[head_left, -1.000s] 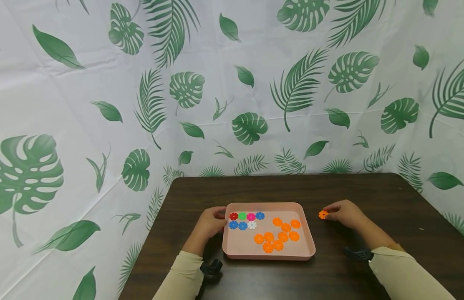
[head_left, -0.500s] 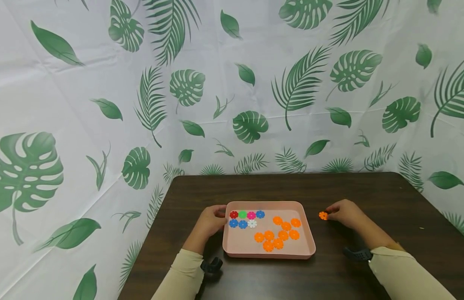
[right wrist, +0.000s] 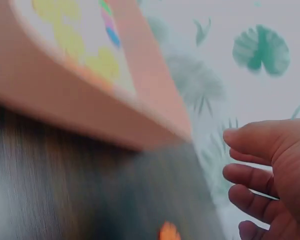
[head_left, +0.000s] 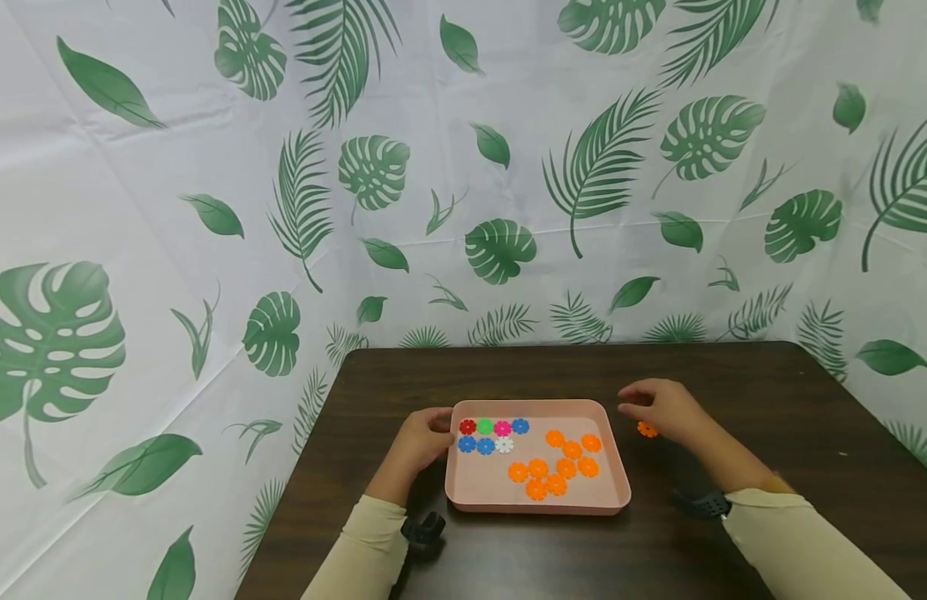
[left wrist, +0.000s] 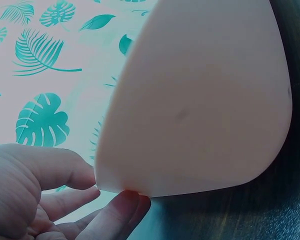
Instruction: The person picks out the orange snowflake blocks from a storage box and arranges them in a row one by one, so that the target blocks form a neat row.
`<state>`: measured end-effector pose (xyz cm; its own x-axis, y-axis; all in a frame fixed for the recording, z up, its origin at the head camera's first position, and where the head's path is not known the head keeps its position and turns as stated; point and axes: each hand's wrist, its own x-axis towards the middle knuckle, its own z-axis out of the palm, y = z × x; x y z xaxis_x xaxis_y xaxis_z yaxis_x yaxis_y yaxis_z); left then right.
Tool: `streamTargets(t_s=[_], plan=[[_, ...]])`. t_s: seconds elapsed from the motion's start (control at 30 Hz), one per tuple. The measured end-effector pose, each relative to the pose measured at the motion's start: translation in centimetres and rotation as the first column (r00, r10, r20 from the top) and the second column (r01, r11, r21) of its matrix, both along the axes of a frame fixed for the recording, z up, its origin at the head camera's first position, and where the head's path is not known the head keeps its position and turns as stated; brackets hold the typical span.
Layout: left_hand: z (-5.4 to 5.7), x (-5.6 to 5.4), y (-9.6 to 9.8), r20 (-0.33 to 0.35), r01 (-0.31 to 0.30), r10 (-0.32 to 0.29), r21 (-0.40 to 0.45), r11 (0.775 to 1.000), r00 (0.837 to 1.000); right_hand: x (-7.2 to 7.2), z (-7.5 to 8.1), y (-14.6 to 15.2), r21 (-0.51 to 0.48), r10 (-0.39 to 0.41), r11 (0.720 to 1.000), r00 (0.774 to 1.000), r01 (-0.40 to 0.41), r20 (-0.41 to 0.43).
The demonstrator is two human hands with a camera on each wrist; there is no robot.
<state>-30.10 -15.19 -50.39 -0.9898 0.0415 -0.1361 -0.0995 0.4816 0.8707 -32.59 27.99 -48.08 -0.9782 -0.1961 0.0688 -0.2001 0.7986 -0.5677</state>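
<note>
My sleeves point(head_left: 812, 546) are pale cream, my wrist straps point(head_left: 424, 528) black. The tray point(head_left: 478, 487) is pink; the discs point(head_left: 536, 489) orange, blue, red, green, magenta, white. Dark brown wood-grain worktop point(head_left: 508, 558); white backdrop point(head_left: 441, 108), green leaves point(head_left: 499, 252).

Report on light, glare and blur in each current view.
Head view: mostly crisp, with a soft sheen on the dark table near the frame's bottom; left wrist view: dim, a teal cast on the leaf-print backdrop, the pink tray in shade; right wrist view: the pink tray blurred, the orange discs inside it washed out to yellow, the fingers noticeably sharper.
</note>
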Motion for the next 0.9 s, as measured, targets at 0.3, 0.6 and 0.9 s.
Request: streamTargets(t_s=[0.3,0.6,0.9], plan=[[-0.1,0.1,-0.1,0.01,-0.011,0.01,0.021,1.0,1.0,-0.1,1.2,-8.0,0.04,0.214,0.976,0.976,-0.212,-0.044],[-0.1,0.0,-0.1,0.015,-0.002,0.001,0.034,0.999,1.0,-0.7,0.0,-12.3,0.202,0.255,0.939,0.958,-0.277,0.128],[0.1,-0.1,0.0,0.001,-0.002,0.002,0.008,1.0,1.0,-0.4,-0.4,-13.7,0.422,0.206,0.873,0.97,-0.243,0.132]])
